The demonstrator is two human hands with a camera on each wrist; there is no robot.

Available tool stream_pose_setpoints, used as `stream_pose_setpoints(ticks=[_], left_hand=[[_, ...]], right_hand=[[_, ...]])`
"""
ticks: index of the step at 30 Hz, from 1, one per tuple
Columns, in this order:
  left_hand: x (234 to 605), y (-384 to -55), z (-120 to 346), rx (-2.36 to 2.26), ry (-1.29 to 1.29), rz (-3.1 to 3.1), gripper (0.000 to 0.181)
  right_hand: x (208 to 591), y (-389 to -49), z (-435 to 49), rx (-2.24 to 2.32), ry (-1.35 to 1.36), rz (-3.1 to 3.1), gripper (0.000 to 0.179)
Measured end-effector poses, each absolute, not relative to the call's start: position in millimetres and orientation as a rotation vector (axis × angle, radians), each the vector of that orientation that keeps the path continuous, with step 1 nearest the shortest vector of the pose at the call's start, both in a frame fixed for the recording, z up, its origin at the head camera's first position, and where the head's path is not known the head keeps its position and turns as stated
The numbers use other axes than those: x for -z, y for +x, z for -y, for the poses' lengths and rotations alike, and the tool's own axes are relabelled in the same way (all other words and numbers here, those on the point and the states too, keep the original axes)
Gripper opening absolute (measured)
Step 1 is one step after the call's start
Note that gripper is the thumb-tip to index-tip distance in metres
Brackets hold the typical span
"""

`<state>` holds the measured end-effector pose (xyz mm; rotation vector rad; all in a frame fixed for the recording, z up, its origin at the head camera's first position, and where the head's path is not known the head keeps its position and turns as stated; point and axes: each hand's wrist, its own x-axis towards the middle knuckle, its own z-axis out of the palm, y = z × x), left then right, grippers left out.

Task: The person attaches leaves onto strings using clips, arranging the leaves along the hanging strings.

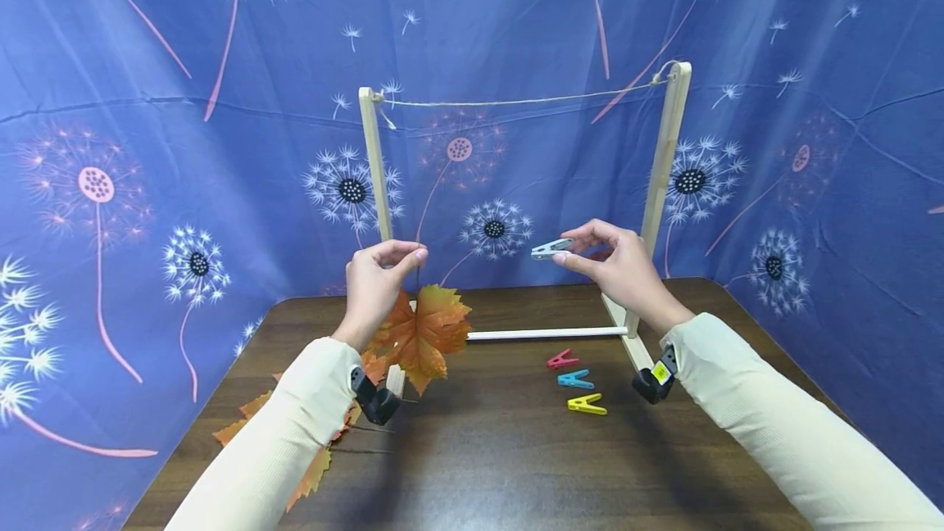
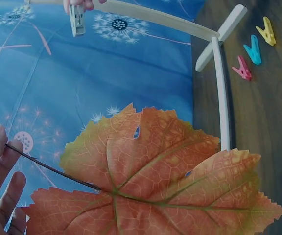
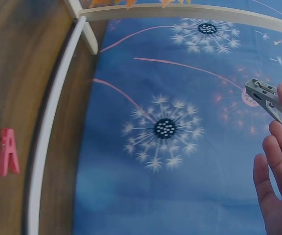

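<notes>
An orange and yellow-green artificial maple leaf hangs by its thin dark stem from my left hand. Thumb and forefinger pinch the stem near its end, as the left wrist view shows, with the leaf spread below. My right hand pinches a grey clothespin between thumb and fingers, its nose pointing left. In the right wrist view the clothespin has its metal spring showing. Both hands are raised above the table, below a string tied between two wooden posts.
The wooden frame has a right post, a left post and a white bottom bar. Red, blue and yellow clothespins lie on the brown table. More leaves lie under the left forearm.
</notes>
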<state>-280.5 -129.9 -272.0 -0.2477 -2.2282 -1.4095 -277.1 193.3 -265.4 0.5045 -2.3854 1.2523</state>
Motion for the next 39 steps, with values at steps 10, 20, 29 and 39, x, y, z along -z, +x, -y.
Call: stream_pose_setpoints(ticks=[10,20,29,39], left_hand=[[257,-291,117,1.399,-0.304,2.170,0.017],[241,-305,106,1.429,-0.317,2.088,0.016],[226,-319,100,1.465,-0.334,2.018,0.018],[204,-336,94,1.483,-0.319,1.933,0.020]], right_hand=[[236,-288,-183,-1.234,0.534,2.350,0.028],[203,-296,-168,-1.198,0.579,2.336,0.027],[179,-310,-154,-1.221,0.594,2.271,0.026],[148,-326,-140,-1.205,0.619,2.222,0.027]])
